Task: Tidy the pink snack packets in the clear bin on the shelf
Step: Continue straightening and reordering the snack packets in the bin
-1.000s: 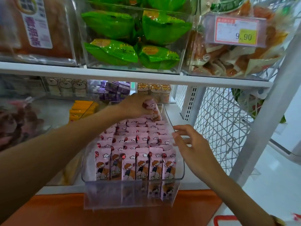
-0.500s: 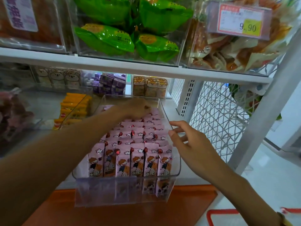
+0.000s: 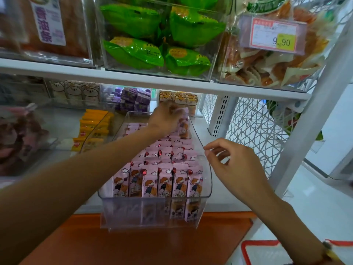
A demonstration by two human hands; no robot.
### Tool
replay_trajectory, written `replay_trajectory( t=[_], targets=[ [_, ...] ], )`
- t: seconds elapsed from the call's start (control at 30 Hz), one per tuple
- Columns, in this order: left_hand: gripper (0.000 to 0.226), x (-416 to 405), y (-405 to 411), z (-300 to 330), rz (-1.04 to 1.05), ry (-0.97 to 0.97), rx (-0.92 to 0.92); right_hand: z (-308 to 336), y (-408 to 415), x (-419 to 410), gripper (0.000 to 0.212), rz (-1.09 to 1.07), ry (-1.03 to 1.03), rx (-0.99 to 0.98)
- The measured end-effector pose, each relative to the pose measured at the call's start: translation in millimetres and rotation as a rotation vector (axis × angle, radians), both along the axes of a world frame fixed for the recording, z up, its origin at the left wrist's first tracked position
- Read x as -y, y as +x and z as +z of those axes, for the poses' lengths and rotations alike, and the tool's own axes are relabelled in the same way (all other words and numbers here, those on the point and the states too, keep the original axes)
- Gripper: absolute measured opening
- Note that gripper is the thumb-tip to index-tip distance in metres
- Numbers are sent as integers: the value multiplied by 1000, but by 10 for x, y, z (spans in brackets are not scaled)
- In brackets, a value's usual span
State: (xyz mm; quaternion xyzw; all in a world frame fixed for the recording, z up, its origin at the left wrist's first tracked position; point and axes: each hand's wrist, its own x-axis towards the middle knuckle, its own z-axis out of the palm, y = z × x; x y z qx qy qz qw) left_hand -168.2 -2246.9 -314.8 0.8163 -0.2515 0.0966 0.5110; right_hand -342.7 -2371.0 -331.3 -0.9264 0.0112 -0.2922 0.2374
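Shop shelving, white shelf (image 3: 219, 129) at chest level, wire mesh side panel (image 3: 254, 134) on the right. Clear bin (image 3: 207, 180) sits pulled forward on the shelf, its front overhanging the edge.

Left hand (image 3: 166, 119) is at the bin's back right corner, fingers curled round one pink packet (image 3: 183, 123), held upright and lifted clear of the rows. Half a second ago that hand was low among the back rows; now it's up with a packet in it. So a stray has been pulled and needs re-seating.

Rest of the pink snack packets (image 3: 158, 180) lie toward the viewer from that grip: front row standing neat, labels out; rows just below the hand look looser, partly flat.

Right hand (image 3: 235, 165) hovers just beside the bin's right wall, fingers loosely curled, holding nothing. It has drifted slightly outward from the packets.

Judgement: mid-task. Next is dropping the held packet upright into the back row; the gap there is hidden by the hand.
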Motion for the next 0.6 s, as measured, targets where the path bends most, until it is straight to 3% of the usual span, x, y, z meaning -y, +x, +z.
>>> replay_trajectory(
  t=[0.07,0.13,0.2,0.3,0.37,0.43,0.5,0.53,0.6],
  targets=[
    [14,-105,-229,45,17,-312,-164,49,23,-52,13,4,29,61],
    [15,-257,-482,83,65,-503,-225,116,46,-142,16,18,83,146],
    [20,-432,-726,103,110,-552,-172,166,58,-270,24,61,131,194],
    [18,-643,-1038,107,45,-575,-72,179,59,-504,58,186,200,36],
    [13,-739,-1162,74,-33,-576,-73,158,67,-645,67,277,216,-49],
    [15,-811,-1195,42,-93,-611,-145,156,92,-722,60,340,285,-84],
    [21,-877,-1175,10,-133,-620,-178,161,127,-752,40,386,442,-95],
    [25,-902,-1166,-15,-151,-596,-172,161,147,-753,24,393,549,-110],
    [35,-928,-1162,-73,-162,-487,-142,147,202,-727,14,385,727,-146]
  ],
)
